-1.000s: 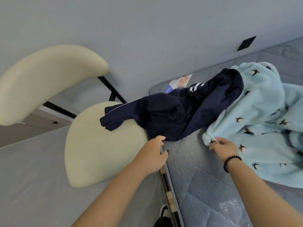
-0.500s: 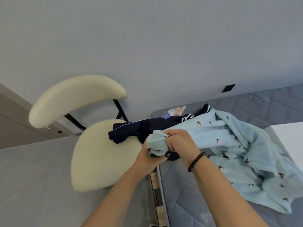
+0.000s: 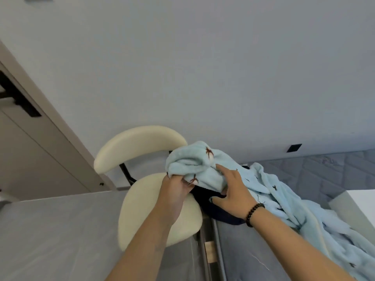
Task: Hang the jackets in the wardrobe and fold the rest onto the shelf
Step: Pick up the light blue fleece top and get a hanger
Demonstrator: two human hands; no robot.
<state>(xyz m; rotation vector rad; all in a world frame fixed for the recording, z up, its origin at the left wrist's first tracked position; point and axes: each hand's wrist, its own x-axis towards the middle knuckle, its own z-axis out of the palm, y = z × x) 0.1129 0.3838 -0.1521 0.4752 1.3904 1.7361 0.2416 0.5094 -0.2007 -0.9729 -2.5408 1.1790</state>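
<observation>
The left hand (image 3: 177, 186) gripped the bunched pale blue fleece garment (image 3: 205, 169) to lift it off the dark navy jacket (image 3: 219, 207), while the open right hand (image 3: 233, 189) steadied it.

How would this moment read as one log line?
left hand: grips light blue fleece garment | right hand: open, fingers on it | dark navy garment: underneath | stage: gathering

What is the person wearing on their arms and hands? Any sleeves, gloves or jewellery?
Both forearms are bare, with no sleeves and no gloves in view. The right hand has a bracelet of dark round beads at the wrist. The left hand has nothing at its wrist, and its fingernails look painted, dark with pale tips.
</observation>
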